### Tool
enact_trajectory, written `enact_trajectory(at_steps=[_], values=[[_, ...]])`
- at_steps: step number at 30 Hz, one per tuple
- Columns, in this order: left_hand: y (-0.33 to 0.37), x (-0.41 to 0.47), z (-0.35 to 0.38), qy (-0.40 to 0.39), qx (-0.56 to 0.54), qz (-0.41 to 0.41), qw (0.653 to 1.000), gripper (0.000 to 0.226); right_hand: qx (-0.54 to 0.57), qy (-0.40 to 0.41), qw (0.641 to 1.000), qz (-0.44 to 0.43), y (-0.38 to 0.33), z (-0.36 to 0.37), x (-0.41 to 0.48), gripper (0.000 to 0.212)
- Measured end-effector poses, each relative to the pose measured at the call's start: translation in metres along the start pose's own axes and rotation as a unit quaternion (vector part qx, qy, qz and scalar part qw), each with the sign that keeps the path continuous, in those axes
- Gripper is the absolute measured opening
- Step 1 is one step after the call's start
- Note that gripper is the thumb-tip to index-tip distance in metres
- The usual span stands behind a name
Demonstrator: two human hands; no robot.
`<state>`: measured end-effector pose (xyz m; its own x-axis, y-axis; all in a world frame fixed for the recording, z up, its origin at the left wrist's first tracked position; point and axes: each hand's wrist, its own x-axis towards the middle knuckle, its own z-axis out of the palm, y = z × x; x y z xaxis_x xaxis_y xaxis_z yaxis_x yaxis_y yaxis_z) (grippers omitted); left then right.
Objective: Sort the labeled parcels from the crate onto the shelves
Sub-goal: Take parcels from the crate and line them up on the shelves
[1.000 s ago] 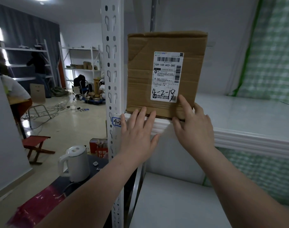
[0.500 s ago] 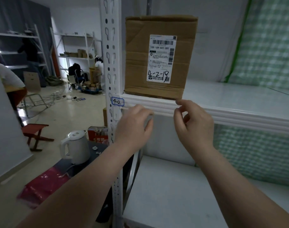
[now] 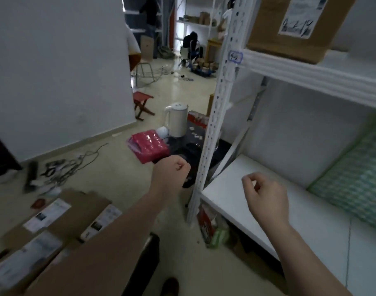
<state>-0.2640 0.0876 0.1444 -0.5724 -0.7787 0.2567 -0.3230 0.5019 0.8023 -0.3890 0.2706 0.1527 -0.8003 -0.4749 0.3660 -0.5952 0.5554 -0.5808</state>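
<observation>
Left grip (image 3: 172,174) and right grip (image 3: 266,193) curled together, both empty.
The labeled parcel (image 3: 266,30) sits on the shelf (image 3: 311,75) above the right grip; more parcels (image 3: 76,212) lie below the left grip.

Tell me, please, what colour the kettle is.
White, perhaps slightly cream; the kettle shows best in the head view.

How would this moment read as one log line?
labeled cardboard box: on upper shelf | left hand: fingers curled, empty | right hand: fingers curled, empty | parcels: lying beside left arm
</observation>
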Motion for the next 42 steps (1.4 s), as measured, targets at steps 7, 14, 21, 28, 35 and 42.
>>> enact_trajectory(at_steps=[7,14,21,28,35,42], values=[[-0.098,-0.102,-0.089,-0.012,0.068,-0.199,0.978,0.015,0.038,-0.185,0.979,0.073,-0.016,0.065,-0.094,0.028],[-0.178,-0.158,-0.176,0.032,0.054,-0.312,0.948,0.009,0.037,-0.410,0.908,0.076,-0.059,0.116,-0.146,0.012],[-0.264,-0.176,-0.236,0.058,0.056,-0.390,0.917,0.021,0.042,-0.491,0.862,0.115,-0.114,0.192,-0.178,0.028],[-0.340,-0.150,-0.297,-0.067,0.066,-0.382,0.919,0.046,0.081,-0.463,0.839,0.274,-0.194,0.287,-0.224,0.064],[-0.381,-0.116,-0.299,-0.215,0.041,-0.349,0.911,0.063,0.093,-0.353,0.848,0.385,-0.241,0.345,-0.267,0.101],[-0.397,-0.112,-0.269,-0.314,0.013,-0.380,0.870,0.065,-0.004,-0.350,0.831,0.431,-0.246,0.357,-0.274,0.124]])
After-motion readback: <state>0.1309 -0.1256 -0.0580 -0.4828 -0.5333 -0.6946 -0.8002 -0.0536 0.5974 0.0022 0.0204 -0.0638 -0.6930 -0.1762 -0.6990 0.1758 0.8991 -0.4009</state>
